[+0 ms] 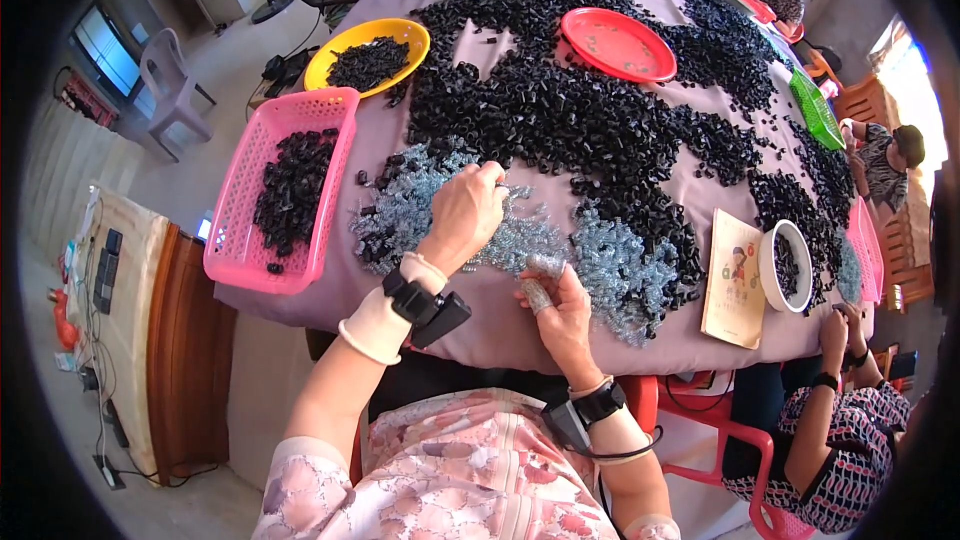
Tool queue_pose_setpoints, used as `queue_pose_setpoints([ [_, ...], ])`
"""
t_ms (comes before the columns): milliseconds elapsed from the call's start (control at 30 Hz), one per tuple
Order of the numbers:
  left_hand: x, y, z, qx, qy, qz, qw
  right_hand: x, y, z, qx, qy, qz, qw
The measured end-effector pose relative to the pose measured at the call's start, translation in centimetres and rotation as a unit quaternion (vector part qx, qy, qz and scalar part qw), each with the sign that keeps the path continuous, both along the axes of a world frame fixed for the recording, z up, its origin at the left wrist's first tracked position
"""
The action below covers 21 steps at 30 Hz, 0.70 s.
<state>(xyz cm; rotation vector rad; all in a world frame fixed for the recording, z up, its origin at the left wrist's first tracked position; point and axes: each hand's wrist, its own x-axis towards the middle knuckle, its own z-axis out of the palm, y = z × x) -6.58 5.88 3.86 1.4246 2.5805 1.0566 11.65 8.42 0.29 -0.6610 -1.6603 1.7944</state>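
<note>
My left hand (465, 212) reaches into a pile of small silvery metal springs (420, 205) on the mauve tablecloth (500, 325), its fingertips pinched at the springs. My right hand (560, 305) is held near the table's front edge, fingers closed around a small grey cylindrical piece (545, 266), with a taped finger. A second heap of silvery springs (620, 265) lies just right of it. A large spread of small black tube-like parts (570, 110) covers the middle of the table beyond both hands.
A pink basket (240, 240) and a yellow plate (330, 45) hold black parts at left. A red plate (615, 40), green basket (815, 105), white bowl (770, 265) and booklet (735, 280) lie right. Other people sit around; one person's hands (840, 325) work at right.
</note>
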Motion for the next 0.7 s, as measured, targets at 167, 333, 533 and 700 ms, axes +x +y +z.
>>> queue_pose_setpoints([
  [167,-0.8,1.3,-1.4,-0.110,0.075,0.012,0.991,-0.1,0.2,-0.7,0.011,0.006,-0.008,1.000],
  [333,-0.5,1.6,-1.4,-0.100,0.084,0.004,0.991,0.1,0.3,-0.6,0.031,0.002,-0.007,0.999],
  [533,-0.5,0.7,-1.5,-0.071,0.062,-0.006,0.996,0.0,0.1,-1.0,0.035,0.005,-0.012,0.999],
  [700,2.9,-2.2,0.8,0.091,-0.223,-0.063,0.968,0.2,0.4,-1.0,-0.012,0.042,-0.031,0.999],
])
